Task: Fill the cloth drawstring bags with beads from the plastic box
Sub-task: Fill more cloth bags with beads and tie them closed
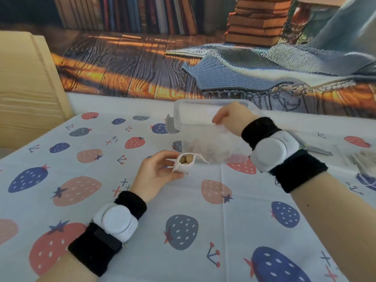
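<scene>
Holding bag (183, 164) of beads (185, 159), box (203, 127) tilted above

White cloth bag (182, 165) holds tan beads (185, 159); clear plastic box (205, 127); pale tablecloth (142, 231) printed with red, navy, grey strawberries.

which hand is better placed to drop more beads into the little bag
Right. The right hand already grips the plastic box, tilted above the bag; the left hand is busy holding that bag open.

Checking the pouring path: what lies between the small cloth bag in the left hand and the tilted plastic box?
Head view: only bare strawberry-print tablecloth lies between the bag and the box, crossed by the bag's loose drawstring.
</scene>
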